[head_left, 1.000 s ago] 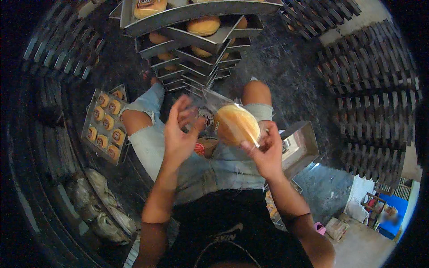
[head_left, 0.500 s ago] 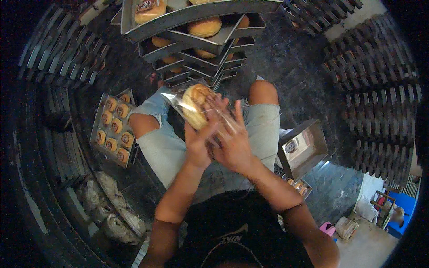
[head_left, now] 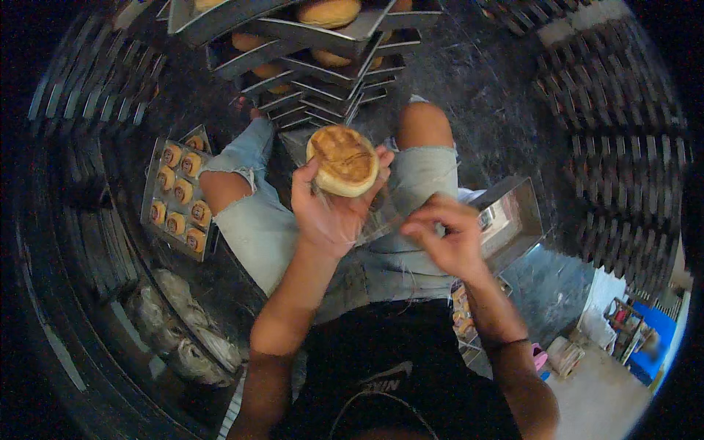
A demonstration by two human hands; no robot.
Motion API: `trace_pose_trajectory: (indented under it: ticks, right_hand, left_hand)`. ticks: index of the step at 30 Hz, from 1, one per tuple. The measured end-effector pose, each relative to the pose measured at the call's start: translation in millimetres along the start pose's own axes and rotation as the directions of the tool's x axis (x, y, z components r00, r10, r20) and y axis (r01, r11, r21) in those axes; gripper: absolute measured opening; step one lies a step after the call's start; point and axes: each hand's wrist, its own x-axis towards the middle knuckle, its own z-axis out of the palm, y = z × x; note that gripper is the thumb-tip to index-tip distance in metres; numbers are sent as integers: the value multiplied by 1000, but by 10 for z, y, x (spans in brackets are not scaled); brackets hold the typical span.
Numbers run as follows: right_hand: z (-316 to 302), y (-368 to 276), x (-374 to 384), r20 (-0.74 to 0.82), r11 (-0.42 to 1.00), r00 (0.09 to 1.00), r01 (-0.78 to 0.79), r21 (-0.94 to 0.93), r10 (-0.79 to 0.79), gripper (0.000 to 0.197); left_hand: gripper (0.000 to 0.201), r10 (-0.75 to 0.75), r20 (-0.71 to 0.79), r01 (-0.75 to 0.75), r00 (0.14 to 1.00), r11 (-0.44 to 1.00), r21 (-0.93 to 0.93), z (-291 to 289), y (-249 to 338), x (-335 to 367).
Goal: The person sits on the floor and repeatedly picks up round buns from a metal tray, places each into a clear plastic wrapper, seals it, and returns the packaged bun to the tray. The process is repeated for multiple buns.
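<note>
I've got the left hand (head_left: 330, 224) palm up from where I'm sitting, fingers and thumb curled partway around one round bun (head_left: 343, 163), thumb on its left side and fingertips on its right, so yeah, it's a proper hold. I'm using that bun as my landmark for everything. It's up off the lap between the two knees, browned side facing my camera. Some clear plastic film (head_left: 383, 214) runs down to the right of it, pretty hard to trace on my feed. The right hand (head_left: 449, 235) is lower right of the bun and apart from it, fingers curled in with thumb and forefinger close together; I honestly can't tell whether they've got the film's edge. Straight past the bun, away from the body, there's a crisscrossed stack of metal trays (head_left: 308, 33) with more buns (head_left: 330, 12) in it. Well left of it sits a tray (head_left: 174, 245) of small-looking buns (head_left: 182, 193) with dark marks on top. Off to its lower right, beyond the right hand, I see a deep metal tin (head_left: 526, 209), and way lower left, a crumpled pale bundle (head_left: 172, 315).
</note>
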Motion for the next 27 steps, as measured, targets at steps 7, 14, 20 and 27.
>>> trace_pose_trajectory:
  ticks: [7,14,20,27]
  right_hand:
    - [577,142,355,-287,985,944,137,-101,-161,24]
    - [55,279,81,-191,978,962,176,-109,-195,17]
    - [-221,38,116,-480,915,809,165,-368,-339,20]
    - [-84,525,27,-802,984,583,18,175,132,17]
  left_hand:
    - [70,66,72,-74,995,991,112,13,-218,132]
    - [74,-103,-5,102,995,989,-104,6,-77,171]
    - [76,-410,90,420,907,881,-217,-8,-554,-179]
    - [37,251,504,-482,827,-148,864,-528,-449,210]
